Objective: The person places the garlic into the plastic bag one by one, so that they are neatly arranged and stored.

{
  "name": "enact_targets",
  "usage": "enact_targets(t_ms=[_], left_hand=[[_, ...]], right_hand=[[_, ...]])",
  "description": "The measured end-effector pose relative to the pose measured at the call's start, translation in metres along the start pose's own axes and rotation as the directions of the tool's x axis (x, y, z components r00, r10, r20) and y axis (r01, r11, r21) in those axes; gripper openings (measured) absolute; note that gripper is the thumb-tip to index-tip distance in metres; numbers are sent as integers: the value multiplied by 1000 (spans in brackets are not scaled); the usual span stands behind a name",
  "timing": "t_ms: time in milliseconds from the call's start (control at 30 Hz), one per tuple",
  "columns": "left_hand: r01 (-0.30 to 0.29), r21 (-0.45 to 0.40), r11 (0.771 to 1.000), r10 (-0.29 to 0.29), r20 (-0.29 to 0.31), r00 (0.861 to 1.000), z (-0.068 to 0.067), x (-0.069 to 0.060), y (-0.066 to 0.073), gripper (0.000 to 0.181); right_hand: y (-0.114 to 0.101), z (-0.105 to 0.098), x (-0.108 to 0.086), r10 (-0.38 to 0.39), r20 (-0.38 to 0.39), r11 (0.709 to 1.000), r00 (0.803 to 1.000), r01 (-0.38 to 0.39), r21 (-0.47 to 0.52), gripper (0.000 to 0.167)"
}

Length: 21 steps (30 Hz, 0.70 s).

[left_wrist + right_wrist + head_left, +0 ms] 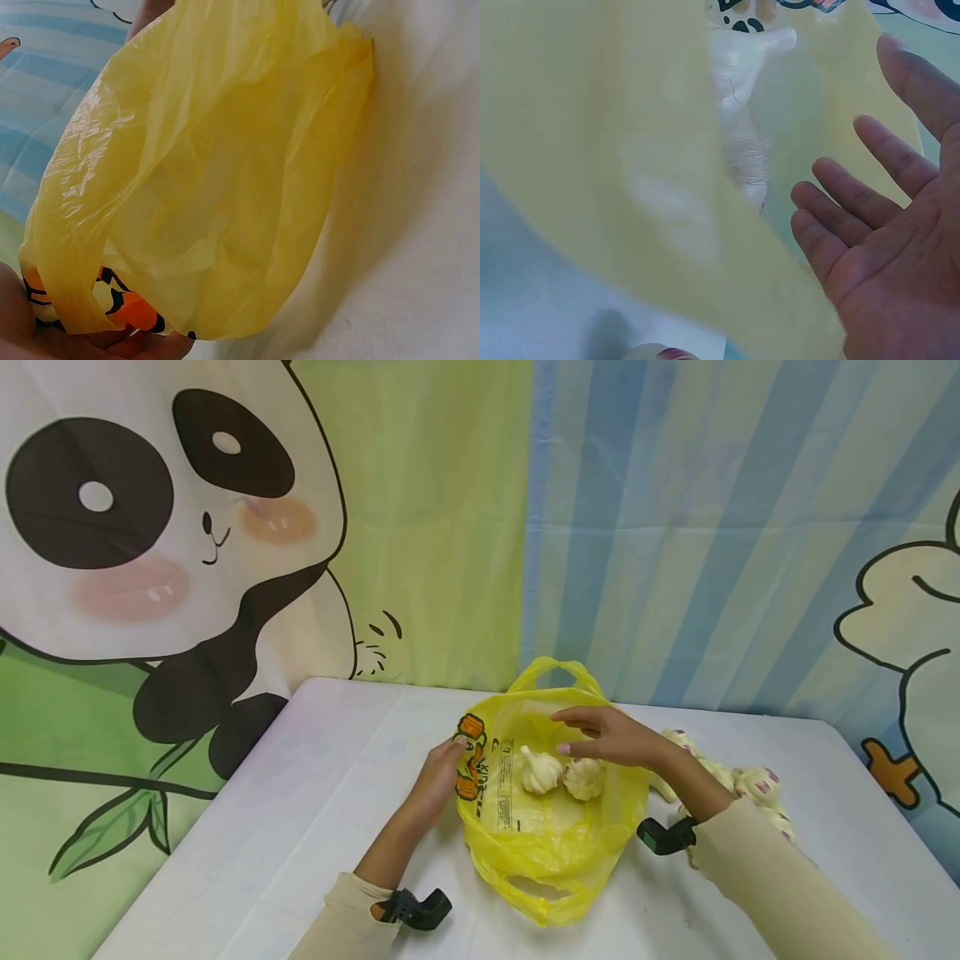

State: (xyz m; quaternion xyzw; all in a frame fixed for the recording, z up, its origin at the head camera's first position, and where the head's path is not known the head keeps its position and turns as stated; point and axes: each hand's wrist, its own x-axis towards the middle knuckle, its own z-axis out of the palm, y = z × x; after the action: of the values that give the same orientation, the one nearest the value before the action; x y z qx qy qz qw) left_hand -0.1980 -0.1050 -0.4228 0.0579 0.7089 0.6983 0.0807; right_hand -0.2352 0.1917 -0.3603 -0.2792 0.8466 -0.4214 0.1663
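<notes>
A yellow plastic bag (555, 852) lies with its mouth spread wide on the table, a printed cartoon on its left side. Two garlic bulbs (541, 770) rest inside it, side by side. At the bag's left rim my left hand (437, 779) pinches the plastic, thumb inside and fingers outside; the left wrist view shows the fingers under the printed edge. Over the right part of the mouth is my right hand (611, 739), fingers spread and holding nothing. In the right wrist view its palm (907, 262) faces the bag's inside, and the bag wall partly hides the bulbs.
More garlic bulbs (757, 785) lie in a pile right of the bag, partly behind my right forearm. A white-covered table (337, 760) carries everything. Behind it hangs a printed curtain (435, 527) with a panda.
</notes>
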Motion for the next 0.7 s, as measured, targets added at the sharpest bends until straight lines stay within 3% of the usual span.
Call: enact_targets(t_ms=[700], left_hand=[[9, -4, 1000, -9, -10, 1000, -1, 0, 0, 50]], right_hand=[[-6, -24, -24, -54, -82, 999, 995, 54, -8, 52]])
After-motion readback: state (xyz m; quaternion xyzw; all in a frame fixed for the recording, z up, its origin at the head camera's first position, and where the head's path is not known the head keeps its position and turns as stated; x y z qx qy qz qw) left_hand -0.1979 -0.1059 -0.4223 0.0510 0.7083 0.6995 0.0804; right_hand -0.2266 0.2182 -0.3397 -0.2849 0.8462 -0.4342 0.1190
